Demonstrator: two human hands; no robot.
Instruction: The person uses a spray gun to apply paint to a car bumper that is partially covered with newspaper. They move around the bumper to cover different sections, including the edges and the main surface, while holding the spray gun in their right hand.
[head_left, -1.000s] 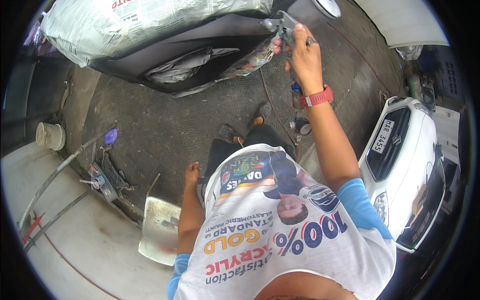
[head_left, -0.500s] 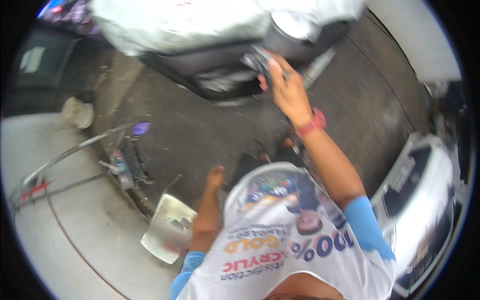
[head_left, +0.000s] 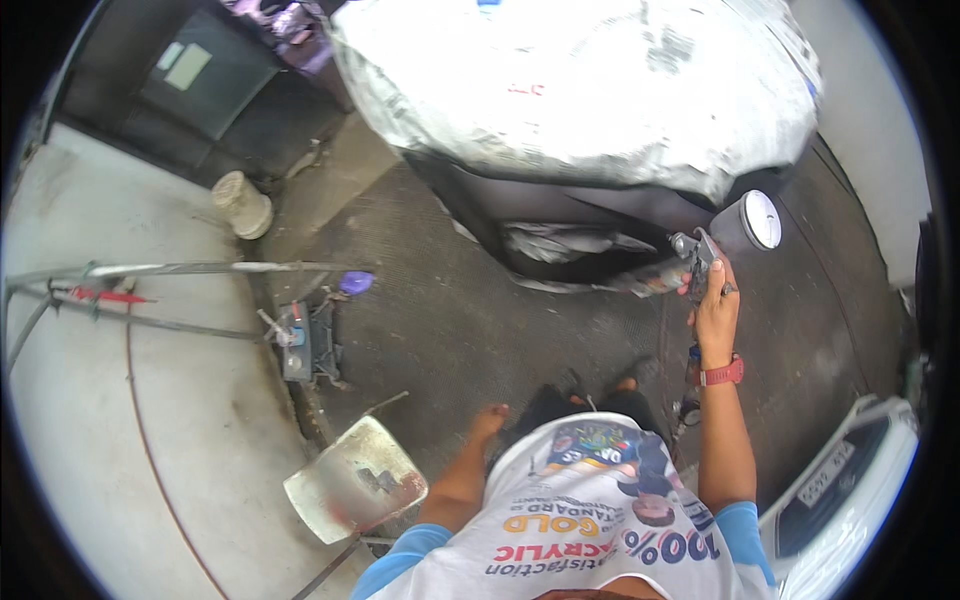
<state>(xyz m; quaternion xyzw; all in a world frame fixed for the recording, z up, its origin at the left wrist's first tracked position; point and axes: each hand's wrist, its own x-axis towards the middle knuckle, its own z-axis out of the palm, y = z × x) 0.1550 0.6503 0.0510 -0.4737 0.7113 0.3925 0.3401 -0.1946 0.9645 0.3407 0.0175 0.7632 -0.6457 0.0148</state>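
My right hand (head_left: pixel 716 312) is wrapped round a spray gun (head_left: pixel 698 258) with a grey cup (head_left: pixel 745 225) that has a round white lid. The gun is held close to the right end of a car's dark front bumper (head_left: pixel 590 200). I cannot tell whether it touches. Crumpled masking sheet (head_left: pixel 570 243) fills an opening in the bumper. White plastic sheeting (head_left: pixel 600 90) covers the car above it. My left hand (head_left: pixel 489 418) hangs low beside my leg, away from the car; its fingers are too small to make out.
A paint-stained white stool (head_left: pixel 365 480) stands at the lower left. Beyond it are a grey metal box (head_left: pixel 308 342), a purple object (head_left: pixel 357 283), and a pale bucket (head_left: pixel 243 205). Metal poles (head_left: pixel 200 268) run along the left. A white car (head_left: pixel 840 490) is at the lower right.
My right hand has moved rightward with the spray gun, toward the bumper's right end. The view has shifted, so the covered car appears farther right and lower. My left hand still hangs low.
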